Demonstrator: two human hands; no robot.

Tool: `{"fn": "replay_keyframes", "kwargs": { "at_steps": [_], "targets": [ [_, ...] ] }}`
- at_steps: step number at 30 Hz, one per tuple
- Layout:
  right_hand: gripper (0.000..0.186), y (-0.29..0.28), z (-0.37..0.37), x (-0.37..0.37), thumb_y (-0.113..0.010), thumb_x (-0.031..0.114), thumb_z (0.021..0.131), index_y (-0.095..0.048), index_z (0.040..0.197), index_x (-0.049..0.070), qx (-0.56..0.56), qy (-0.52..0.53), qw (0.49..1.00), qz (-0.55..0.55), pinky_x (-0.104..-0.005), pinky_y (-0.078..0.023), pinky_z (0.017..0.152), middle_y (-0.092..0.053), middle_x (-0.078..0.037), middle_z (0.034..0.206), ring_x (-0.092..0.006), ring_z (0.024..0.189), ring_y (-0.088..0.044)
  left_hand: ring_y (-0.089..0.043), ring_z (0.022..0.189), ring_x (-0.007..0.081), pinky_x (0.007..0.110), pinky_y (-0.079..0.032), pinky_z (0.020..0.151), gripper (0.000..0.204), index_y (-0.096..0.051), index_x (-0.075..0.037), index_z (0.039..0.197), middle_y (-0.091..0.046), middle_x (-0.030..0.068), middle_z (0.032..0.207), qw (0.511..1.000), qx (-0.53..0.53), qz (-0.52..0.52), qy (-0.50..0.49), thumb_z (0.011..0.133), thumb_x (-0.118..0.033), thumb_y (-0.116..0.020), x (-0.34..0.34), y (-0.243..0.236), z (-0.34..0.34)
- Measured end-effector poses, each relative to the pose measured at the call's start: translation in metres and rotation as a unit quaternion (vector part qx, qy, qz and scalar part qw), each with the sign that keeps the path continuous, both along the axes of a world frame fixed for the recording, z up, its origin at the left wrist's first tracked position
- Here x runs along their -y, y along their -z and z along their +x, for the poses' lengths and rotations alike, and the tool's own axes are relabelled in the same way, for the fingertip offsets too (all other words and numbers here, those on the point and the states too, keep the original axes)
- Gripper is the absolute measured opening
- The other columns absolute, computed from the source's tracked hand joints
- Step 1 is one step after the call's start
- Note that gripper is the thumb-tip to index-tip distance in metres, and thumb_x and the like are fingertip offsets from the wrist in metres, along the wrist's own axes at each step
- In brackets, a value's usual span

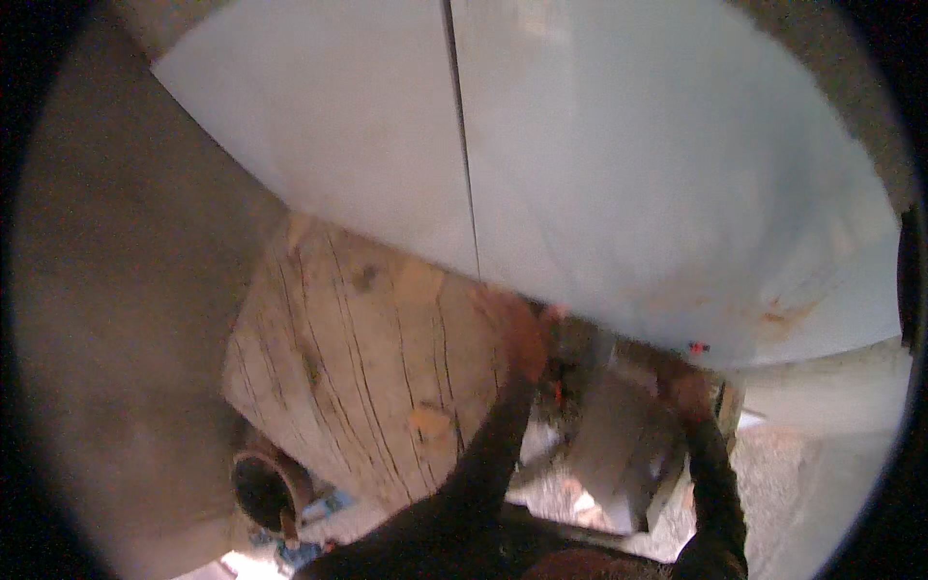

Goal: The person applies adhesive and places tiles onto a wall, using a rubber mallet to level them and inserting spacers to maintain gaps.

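A large pale white panel fills the upper part of the head view. It meets another white panel at a narrow dark seam. My left hand is at the panels' lower edge near the seam, over the edge of a worn plank surface. Its fingers look stretched out and apart, though blurred. My right hand is further right, just below the white panel and beside the upper end of a grey metal sheet or box. Blur and shadow hide its fingers.
A brown round container with a stick-like thing in it stands at the lower left, near blue items. A yellowish scrap lies on the planks. A small red thing shows at the panel's lower edge. A brown wall-like surface rises left.
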State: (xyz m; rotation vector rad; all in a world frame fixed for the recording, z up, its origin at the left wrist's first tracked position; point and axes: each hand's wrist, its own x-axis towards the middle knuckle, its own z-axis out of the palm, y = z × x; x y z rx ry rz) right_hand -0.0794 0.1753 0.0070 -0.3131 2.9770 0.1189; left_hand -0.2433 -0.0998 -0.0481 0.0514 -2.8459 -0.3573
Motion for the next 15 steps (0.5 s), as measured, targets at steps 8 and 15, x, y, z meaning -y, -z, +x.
{"fn": "replay_keyframes", "kwargs": {
  "at_steps": [8,15],
  "targets": [
    [0.031,-0.032,0.031,0.035,-0.062,0.029,0.091,-0.062,0.109,0.004,-0.029,-0.106,0.991,-0.076,-0.0497,-0.050,0.055,-0.066,-0.018,0.087,-0.0348,0.068,-0.066,-0.024,0.145,0.0482,0.060,-0.018,0.118,0.121,-0.033,0.019,0.139,-0.035,0.0377,0.146,0.997,-0.061,0.020,-0.037,0.079,-0.086,-0.031,0.002,0.000,0.024],
    [0.042,-0.007,0.063,0.041,-0.071,0.031,0.087,-0.057,0.116,0.003,-0.032,0.101,0.985,-0.138,-0.0472,-0.051,0.059,-0.065,-0.020,0.087,-0.0349,0.069,-0.065,-0.022,0.145,0.0475,0.060,-0.017,0.118,0.120,-0.029,0.018,0.142,-0.032,0.0365,0.149,0.999,-0.036,0.008,-0.018,0.079,-0.083,-0.040,0.002,-0.010,0.029]
  ]
}}
